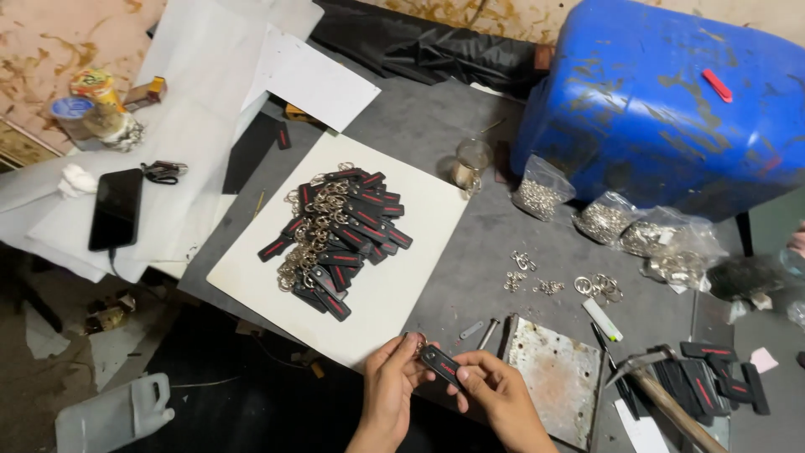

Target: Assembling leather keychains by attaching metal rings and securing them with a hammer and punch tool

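Note:
My left hand (391,382) and my right hand (495,387) meet at the table's near edge, both holding one black key fob with a red stripe (439,364). A metal ring shows at the fob's upper left end, by my left fingers. A pile of several finished black fobs with rings (337,237) lies on a white board (394,285) just beyond my hands.
A worn metal plate (553,377) lies right of my hands, with a hammer (662,398) and loose black fob strips (713,373) further right. Bags of metal rings (605,216) sit before a blue drum (662,92). A phone (116,208) rests on white sheets at left.

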